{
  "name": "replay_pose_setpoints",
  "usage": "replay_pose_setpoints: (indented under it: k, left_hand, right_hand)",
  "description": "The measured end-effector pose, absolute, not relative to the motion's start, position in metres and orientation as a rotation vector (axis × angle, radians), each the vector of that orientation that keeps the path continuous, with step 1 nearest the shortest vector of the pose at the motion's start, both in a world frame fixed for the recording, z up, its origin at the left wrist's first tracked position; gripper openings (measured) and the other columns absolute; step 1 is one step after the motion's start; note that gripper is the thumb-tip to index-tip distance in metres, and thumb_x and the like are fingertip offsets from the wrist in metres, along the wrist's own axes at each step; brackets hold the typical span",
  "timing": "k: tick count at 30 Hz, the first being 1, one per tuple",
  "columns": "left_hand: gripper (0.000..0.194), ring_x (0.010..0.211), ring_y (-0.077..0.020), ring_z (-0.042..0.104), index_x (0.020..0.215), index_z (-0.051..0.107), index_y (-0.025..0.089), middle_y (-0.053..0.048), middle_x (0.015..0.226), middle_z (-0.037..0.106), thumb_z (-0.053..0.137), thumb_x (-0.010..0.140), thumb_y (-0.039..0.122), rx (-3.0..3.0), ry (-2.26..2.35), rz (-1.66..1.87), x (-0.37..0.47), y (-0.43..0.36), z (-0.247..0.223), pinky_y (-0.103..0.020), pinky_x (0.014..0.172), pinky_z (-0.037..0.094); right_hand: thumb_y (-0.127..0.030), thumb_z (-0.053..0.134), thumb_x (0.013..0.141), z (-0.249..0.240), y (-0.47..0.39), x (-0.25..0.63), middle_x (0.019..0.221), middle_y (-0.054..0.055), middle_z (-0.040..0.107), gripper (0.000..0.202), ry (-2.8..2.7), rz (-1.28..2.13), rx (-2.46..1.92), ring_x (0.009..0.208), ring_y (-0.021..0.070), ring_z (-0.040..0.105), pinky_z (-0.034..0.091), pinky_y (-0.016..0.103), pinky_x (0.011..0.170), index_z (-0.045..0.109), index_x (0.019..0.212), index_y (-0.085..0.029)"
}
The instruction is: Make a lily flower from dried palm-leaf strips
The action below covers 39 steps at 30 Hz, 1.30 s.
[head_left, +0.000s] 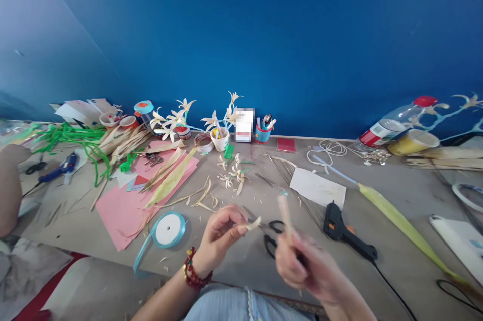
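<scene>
left hand (223, 235) pinches a curled sliver (254, 224), right hand (304, 263) clasps a pale strip (285, 213) (blurry from where i stand), and a light grip should avoid creases.

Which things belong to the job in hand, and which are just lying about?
Apparently in use:
pale curved piece, in the left hand
pale strip, in the right hand
scissors, between the hands

Likely just lying about:
red-capped bottle
pen cup
flat red packet
</scene>
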<state>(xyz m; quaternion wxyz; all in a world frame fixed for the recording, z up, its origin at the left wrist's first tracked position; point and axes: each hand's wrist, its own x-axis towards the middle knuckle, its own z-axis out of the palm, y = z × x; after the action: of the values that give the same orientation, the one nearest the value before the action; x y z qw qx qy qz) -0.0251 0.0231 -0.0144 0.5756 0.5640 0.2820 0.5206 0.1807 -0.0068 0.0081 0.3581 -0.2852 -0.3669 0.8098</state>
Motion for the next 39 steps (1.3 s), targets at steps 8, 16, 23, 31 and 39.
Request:
replay_pose_setpoints:
  k: [8, 16, 23, 31, 39]
  left_hand:
    - [0.017, 0.071, -0.0134, 0.05, 0.076, 0.058, 0.015, -0.002, 0.074, 0.056, 0.064, 0.088, 0.026, 1.424, 0.639, 0.956, -0.033, 0.033, -0.005, -0.025, 0.068, 0.039]
    - [0.023, 0.068, -0.0132, 0.051, 0.079, 0.061, 0.014, -0.003, 0.074, 0.057, 0.064, 0.086, 0.036, 1.436, 0.659, 0.798, -0.03, 0.043, 0.009, -0.024, 0.066, 0.041]
    - [0.013, 0.084, -0.0183, 0.058, 0.089, 0.065, 0.017, -0.007, 0.09, 0.06, 0.069, 0.085, 0.029, 1.564, 0.825, 1.205, -0.011, 0.03, -0.01, -0.032, 0.077, 0.048]
    - [0.007, 0.085, -0.0193, 0.062, 0.085, 0.065, 0.017, -0.007, 0.085, 0.065, 0.06, 0.09, 0.018, 1.694, 0.883, 1.278, -0.012, 0.029, 0.003, -0.032, 0.077, 0.05]
    - [0.006, 0.088, -0.02, 0.063, 0.084, 0.065, 0.019, -0.006, 0.087, 0.069, 0.061, 0.087, 0.016, 1.874, 0.896, 1.008, -0.019, 0.034, 0.013, -0.032, 0.082, 0.049]
  right_hand:
    - [-0.039, 0.061, 0.091, 0.025, 0.005, 0.184, 0.074, -0.001, 0.049, 0.022, -1.571, 1.151, -1.217, 0.055, 0.0104, 0.039, 0.03, 0.024, 0.05, 0.068, 0.097, -0.02]
    - [-0.034, 0.064, 0.085, 0.024, 0.014, 0.171, 0.061, -0.005, 0.043, 0.023, -1.527, 1.476, -1.175, 0.054, 0.0093, 0.036, 0.028, 0.023, 0.05, 0.057, 0.069, -0.018]
    - [-0.051, 0.073, 0.075, 0.004, 0.008, 0.16, 0.058, -0.002, 0.059, 0.038, -0.952, 1.654, -1.185, 0.044, 0.0051, 0.024, 0.015, 0.02, 0.042, 0.054, 0.078, -0.019]
    - [-0.053, 0.059, 0.089, 0.002, 0.002, 0.16, 0.064, -0.004, 0.052, 0.035, -1.145, 1.575, -1.189, 0.047, 0.0067, 0.026, 0.02, 0.022, 0.044, 0.054, 0.083, -0.019]
    - [-0.052, 0.039, 0.099, 0.003, -0.005, 0.17, 0.059, -0.004, 0.039, 0.046, -1.731, 1.245, -1.347, 0.056, 0.0126, 0.039, 0.026, 0.026, 0.055, 0.042, 0.066, -0.021]
